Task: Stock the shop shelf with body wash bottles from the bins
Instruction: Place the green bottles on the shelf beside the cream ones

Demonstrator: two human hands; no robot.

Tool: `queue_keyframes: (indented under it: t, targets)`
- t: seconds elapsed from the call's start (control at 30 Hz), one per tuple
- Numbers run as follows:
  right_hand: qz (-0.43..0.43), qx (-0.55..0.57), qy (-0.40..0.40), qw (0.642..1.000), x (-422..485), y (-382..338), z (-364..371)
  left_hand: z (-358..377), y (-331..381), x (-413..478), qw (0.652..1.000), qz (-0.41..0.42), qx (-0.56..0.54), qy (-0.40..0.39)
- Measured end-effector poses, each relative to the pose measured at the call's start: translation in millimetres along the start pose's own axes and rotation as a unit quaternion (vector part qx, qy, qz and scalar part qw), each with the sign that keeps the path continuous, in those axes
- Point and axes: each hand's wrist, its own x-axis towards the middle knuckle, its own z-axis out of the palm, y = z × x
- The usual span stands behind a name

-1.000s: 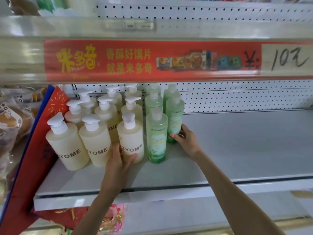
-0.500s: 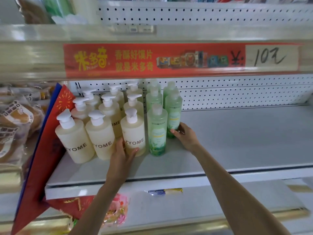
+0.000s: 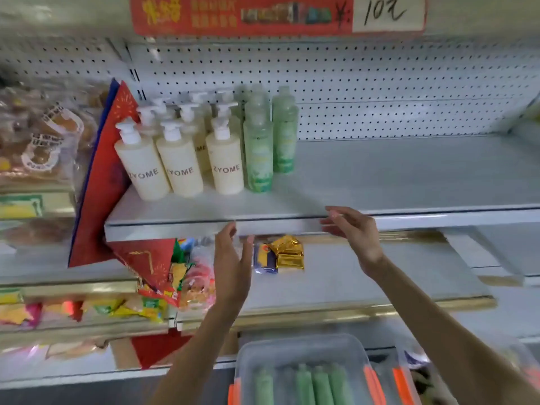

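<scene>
Several cream pump bottles [image 3: 178, 165] marked ZYOME stand in rows at the left of the white shelf [image 3: 394, 182]. Beside them on their right stand several green body wash bottles [image 3: 258, 159]. My left hand [image 3: 232, 264] and my right hand [image 3: 355, 232] hover in front of the shelf's front edge, both empty with fingers spread, clear of the bottles. Below, a clear plastic bin [image 3: 301, 349] holds several green bottles [image 3: 318, 387] lying flat.
A red and blue card [image 3: 102, 182] leans at the shelf's left end. Snack packets [image 3: 285, 252] lie on the lower shelf, bagged bread [image 3: 41, 133] fills the left bay. A second bin [image 3: 409, 378] with orange clips sits at the right. A red price strip [image 3: 242, 16] runs overhead.
Both hands let go of the bottles and drew back from the shelf to in front of its edge. The view tilted down, bringing the lower shelf and the bins into sight.
</scene>
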Motion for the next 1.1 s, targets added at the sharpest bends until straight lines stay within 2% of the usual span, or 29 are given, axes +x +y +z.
queue_keyframes:
  t: [0.1,0.2,0.3,0.37,0.47,0.6,0.73,0.87,0.97,1.1]
  targets:
    - [0.054,0.031,-0.013,0.998,-51,52,-4,6,-29,-58,0.999,-0.003,0.029,-0.029]
    - [0.177,0.046,-0.021,0.983,-108,135,-9,6,-77,-126,0.992,-0.068,0.056,-0.087]
    - [0.328,0.073,-0.031,0.941,-163,210,-10,0,-120,-185,0.969,-0.167,0.080,-0.160]
    - [0.387,0.083,-0.028,0.918,-189,250,-9,0,-145,-214,0.950,-0.229,0.099,-0.190]
    - [0.436,0.160,-0.023,0.885,-216,301,-6,6,-172,-243,0.925,-0.305,0.111,-0.197]
    - [0.477,0.293,-0.031,0.828,-238,356,1,21,-202,-271,0.903,-0.358,0.125,-0.202]
    - [0.532,0.163,-0.017,0.831,-245,381,35,40,-240,-291,0.885,-0.400,0.126,-0.201]
    - [0.561,0.102,-0.072,0.818,-241,414,66,65,-279,-295,0.856,-0.457,0.119,-0.210]
    - [0.563,0.040,-0.111,0.818,-231,447,83,83,-308,-293,0.837,-0.491,0.114,-0.214]
    - [0.552,-0.031,-0.092,0.828,-216,488,105,99,-351,-296,0.817,-0.528,0.109,-0.205]
